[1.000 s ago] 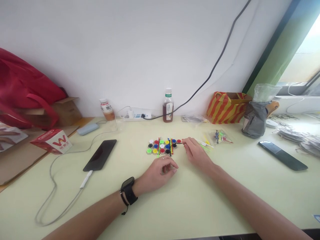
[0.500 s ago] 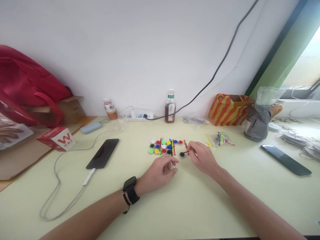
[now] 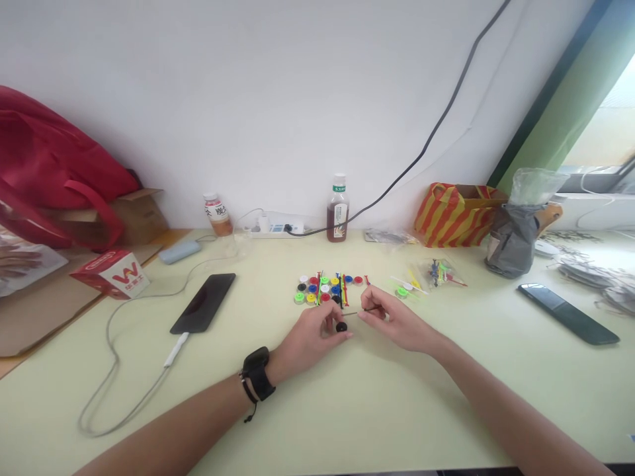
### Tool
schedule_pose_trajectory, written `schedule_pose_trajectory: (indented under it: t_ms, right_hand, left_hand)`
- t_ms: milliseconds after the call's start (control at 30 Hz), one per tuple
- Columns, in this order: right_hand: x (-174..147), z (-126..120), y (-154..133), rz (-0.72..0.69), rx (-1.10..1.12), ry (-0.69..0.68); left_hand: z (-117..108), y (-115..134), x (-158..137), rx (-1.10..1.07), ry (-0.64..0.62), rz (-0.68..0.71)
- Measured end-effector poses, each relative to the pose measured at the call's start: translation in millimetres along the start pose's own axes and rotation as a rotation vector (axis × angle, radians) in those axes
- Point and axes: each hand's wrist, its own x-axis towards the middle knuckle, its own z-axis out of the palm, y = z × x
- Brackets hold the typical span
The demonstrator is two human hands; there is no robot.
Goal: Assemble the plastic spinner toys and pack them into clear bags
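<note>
My left hand (image 3: 313, 336), with a dark watch on its wrist, has thumb and fingers closed on a small black round piece (image 3: 341, 326). In my right hand (image 3: 394, 320), the fingertips pinch a thin dark stick (image 3: 351, 313) that points toward the left hand. Whether the stick touches the black piece I cannot tell. Just beyond the left hand lie rows of small coloured discs (image 3: 311, 299) in red, blue, yellow, green, white and black. Coloured plastic sticks (image 3: 346, 294) lie among them. Past the right hand are a green and a white disc (image 3: 401, 291) beside yellow and white sticks.
A clear bag of coloured parts (image 3: 441, 272) lies to the right, near a dark phone (image 3: 568, 314). Left are a charging phone (image 3: 203, 304) and a red-white box (image 3: 112, 273). A tea bottle (image 3: 338, 211) stands by a power strip (image 3: 278, 228). Another person's hand (image 3: 17, 261) shows far left.
The black disc has left the table and is now in my left hand. My right hand has shifted slightly left and lower with the dark stick, uncovering the green and white discs.
</note>
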Motion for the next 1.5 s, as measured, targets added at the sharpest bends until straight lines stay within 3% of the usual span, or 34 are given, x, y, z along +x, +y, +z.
schedule_pose_trajectory:
  t_ms: [367,667,933,1500]
  right_hand:
    - [3.9,4.1,5.6,-0.021,0.006,0.147]
    - [-0.2,12.7,2.2,0.058,0.354,0.071]
    - [1.5,24.9,-0.3,0.105,0.607,0.084]
    - [-1.0,15.1,-4.0,0.099,0.441,0.148]
  left_hand:
    - [1.3,-4.2,4.7,-0.274,0.074,0.008]
    - [1.8,0.6,3.2,-0.37,0.139,0.083]
    - [0.8,6.0,0.5,-0.266,0.089,0.149]
    - [0.4,0.5,0.6,-0.132,0.221,0.254]
